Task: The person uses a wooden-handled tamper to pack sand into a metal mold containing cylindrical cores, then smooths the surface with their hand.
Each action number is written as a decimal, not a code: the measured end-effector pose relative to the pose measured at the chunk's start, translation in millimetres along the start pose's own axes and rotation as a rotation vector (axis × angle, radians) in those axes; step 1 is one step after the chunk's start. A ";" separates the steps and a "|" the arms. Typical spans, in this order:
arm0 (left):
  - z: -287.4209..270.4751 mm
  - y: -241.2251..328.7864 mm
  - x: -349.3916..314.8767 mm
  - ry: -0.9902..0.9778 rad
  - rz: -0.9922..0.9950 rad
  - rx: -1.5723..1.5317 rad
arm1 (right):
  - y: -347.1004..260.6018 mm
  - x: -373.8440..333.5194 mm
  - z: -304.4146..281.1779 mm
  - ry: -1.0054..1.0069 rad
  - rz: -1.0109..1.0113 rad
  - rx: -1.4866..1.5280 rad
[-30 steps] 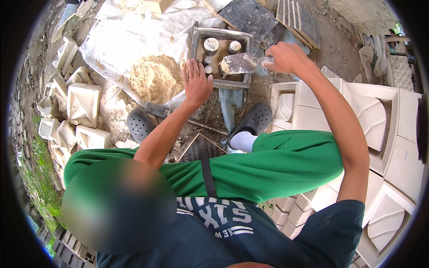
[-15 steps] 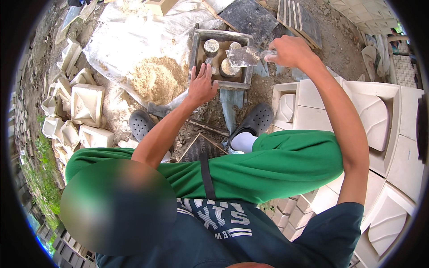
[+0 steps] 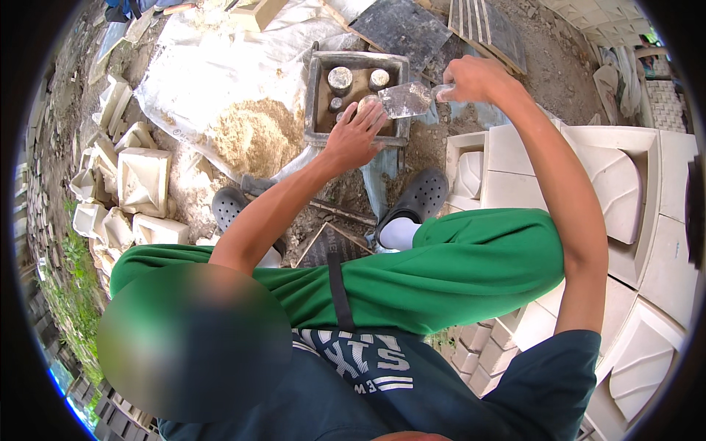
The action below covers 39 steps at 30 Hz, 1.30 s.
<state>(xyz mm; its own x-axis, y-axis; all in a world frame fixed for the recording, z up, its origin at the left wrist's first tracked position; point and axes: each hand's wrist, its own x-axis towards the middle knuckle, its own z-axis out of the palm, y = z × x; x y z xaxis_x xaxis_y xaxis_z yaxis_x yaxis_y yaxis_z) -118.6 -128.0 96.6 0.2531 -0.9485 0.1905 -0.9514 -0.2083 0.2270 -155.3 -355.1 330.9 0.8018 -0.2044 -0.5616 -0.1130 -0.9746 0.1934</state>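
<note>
A grey, mortar-smeared rectangular box mould point(image 3: 312, 110) lies in front of my feet. Inside it stand round upright pegs with pale tops, one large peg point(image 3: 340, 79) at the back left and another peg point(image 3: 379, 78) at the back right, plus smaller ones. Brown, sandy material surrounds them. My left hand point(image 3: 356, 135) reaches over the near side of the mould, its outstretched fingers resting on or just above a peg there, which they partly hide. In my right hand point(image 3: 476, 79) is the handle of a trowel point(image 3: 407, 100); its dusty blade extends left over the mould's right wall.
A heap of sand point(image 3: 254, 136) sits on a white sheet point(image 3: 191, 81) to the left. Pale cast blocks point(image 3: 143, 176) are piled at far left; larger cast panels point(image 3: 610, 184) stack up on the right. Dark boards point(image 3: 397, 33) lie behind the mould.
My left hand has shifted right from the mould's near left side to the near right peg. The trowel blade has moved slightly right, uncovering the back right peg.
</note>
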 end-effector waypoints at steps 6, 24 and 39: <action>1.4 -24.6 -15.2 0.168 -0.423 0.025 | 15.5 3.8 20.6 -0.033 -0.006 0.143; 26.3 -8.8 -26.9 0.105 -0.571 -0.010 | 11.8 30.0 77.3 0.002 -0.080 0.449; 4.9 -9.9 -20.6 -0.072 -0.555 -0.036 | -1.8 28.9 38.5 -0.066 0.003 0.412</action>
<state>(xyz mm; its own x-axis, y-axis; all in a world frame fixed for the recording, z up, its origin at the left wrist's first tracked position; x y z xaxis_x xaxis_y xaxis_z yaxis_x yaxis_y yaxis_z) -115.3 -107.6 85.7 0.7004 -0.7130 -0.0325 -0.6719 -0.6741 0.3069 -154.5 -362.7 283.4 0.7633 -0.1995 -0.6144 -0.3512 -0.9264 -0.1355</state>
